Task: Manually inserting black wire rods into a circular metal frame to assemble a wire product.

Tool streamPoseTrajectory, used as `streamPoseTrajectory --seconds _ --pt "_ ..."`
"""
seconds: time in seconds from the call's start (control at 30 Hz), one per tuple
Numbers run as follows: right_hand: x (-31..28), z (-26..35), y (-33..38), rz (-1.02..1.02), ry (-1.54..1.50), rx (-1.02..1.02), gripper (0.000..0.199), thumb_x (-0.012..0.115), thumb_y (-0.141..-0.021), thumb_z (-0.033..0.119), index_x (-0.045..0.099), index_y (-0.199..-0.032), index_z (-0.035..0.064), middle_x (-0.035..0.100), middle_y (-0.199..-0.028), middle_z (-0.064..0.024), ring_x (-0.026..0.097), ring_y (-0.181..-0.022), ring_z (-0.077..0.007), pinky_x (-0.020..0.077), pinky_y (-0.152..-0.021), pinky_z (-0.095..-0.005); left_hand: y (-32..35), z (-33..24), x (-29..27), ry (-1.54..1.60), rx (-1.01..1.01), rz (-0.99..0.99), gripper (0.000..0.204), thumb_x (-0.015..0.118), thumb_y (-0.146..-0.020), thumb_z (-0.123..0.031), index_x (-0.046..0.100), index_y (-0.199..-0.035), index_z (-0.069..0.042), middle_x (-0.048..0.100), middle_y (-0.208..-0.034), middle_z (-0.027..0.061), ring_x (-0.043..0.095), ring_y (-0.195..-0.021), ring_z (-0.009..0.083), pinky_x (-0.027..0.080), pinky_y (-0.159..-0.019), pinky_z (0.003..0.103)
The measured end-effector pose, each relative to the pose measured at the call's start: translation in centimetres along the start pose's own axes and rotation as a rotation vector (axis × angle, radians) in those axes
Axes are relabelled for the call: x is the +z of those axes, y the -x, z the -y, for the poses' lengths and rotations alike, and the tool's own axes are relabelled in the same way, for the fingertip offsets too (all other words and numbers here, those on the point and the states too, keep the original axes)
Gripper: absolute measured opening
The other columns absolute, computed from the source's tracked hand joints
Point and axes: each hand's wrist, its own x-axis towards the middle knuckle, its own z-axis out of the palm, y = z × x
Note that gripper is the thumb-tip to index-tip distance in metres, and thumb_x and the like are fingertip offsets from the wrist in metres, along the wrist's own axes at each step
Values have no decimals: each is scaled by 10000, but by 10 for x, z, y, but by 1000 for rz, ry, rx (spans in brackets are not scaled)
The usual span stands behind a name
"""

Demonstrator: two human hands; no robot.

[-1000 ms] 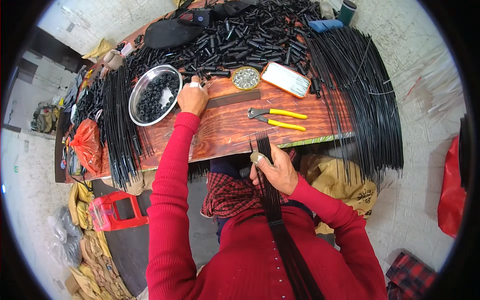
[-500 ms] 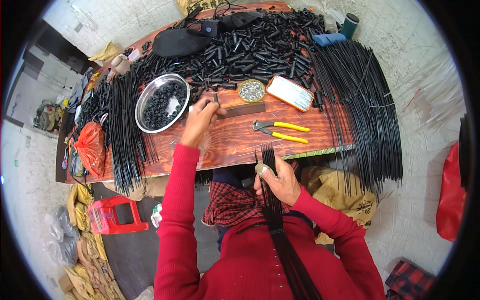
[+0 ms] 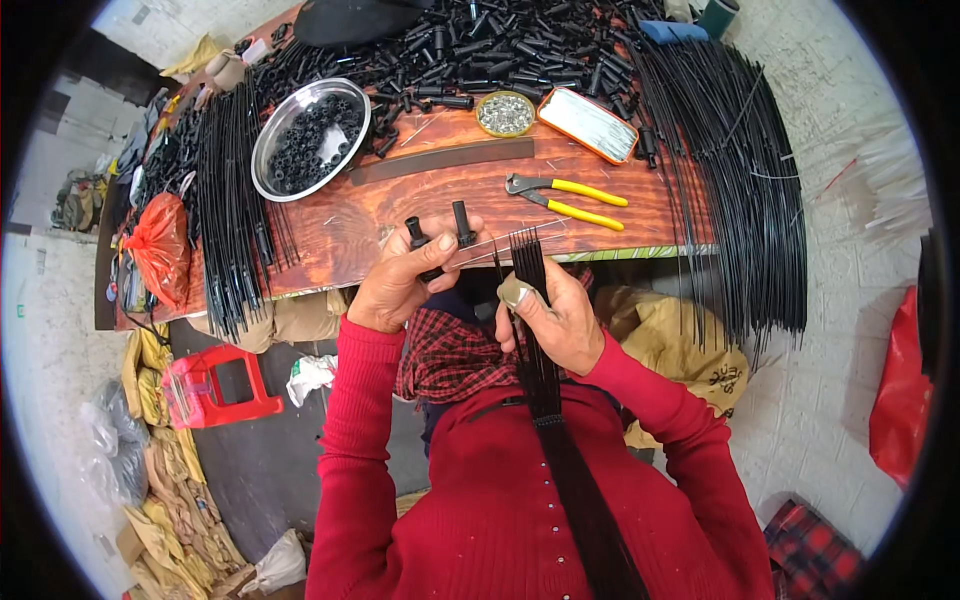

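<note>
left hand (image 3: 402,278) gripping two black tubes (image 3: 462,222), right hand (image 3: 562,322) clamped around black strands (image 3: 550,405), yellow-handled pliers (image 3: 586,213) nearby

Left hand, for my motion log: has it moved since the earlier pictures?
Yes. From beside the metal bowl, the left hand has drawn back to the table's near edge.

Bright, fairly even light from a source out of view whitens the tray (image 3: 588,126) and glints on the bowl (image 3: 259,160), with shadow gathering under the table (image 3: 655,218). The left hand (image 3: 402,278) and right hand (image 3: 562,325) look sharp, the pale strands (image 3: 872,168) hazier. Fisheye curvature bows the table's edge, inside a black rim
</note>
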Motion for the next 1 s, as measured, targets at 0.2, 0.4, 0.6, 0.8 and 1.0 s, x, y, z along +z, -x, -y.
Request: streamPoseTrajectory --seconds 0.2,0.4,0.6,0.8,1.0 --pt "2 1 3 -6 -5 12 362 497 -1060 327 473 -1187 -12 629 -765 -104 618 -639 -150 507 -599 -268 3 10 0 46 -6 55 422 720 -915 -144 589 -1261 59 680 -1081 127 533 -732 84 388 -536 210" --pt "0 0 4 -17 -8 8 394 490 -1063 330 465 -1246 -19 630 -770 -101 620 -639 -151 504 -595 -266 4 16 8 91 -48 73 429 706 -932 -170 597 -1299 24 648 -999 37 491 -743 67 368 -594 211" --pt "-2 -3 3 -16 -39 9 399 485 -1065 329 465 -1263 -16 629 -776 -98 622 -639 -152 504 -596 -262 0 21 6 101 -71 46 381 697 -942 -165 610 -1265 16 644 -1003 26 494 -747 72 380 -591 217" --pt "-2 -4 0 -22 -31 4 412 483 -1064 334 460 -1278 -18 631 -784 -102 625 -634 -154 508 -595 -263 -3 24 1 105 -66 83 294 689 -943 -141 619 -1183 15 637 -969 44 506 -735 84 395 -578 221" --pt "-3 -5 0 -19 -19 22 419 485 -1063 342 464 -1273 -21 629 -772 -101 625 -636 -153 510 -593 -265 -4 25 4 212 -60 20 222 693 -931 -104 606 -1113 -9 594 -927 22 496 -763 82 396 -581 216"
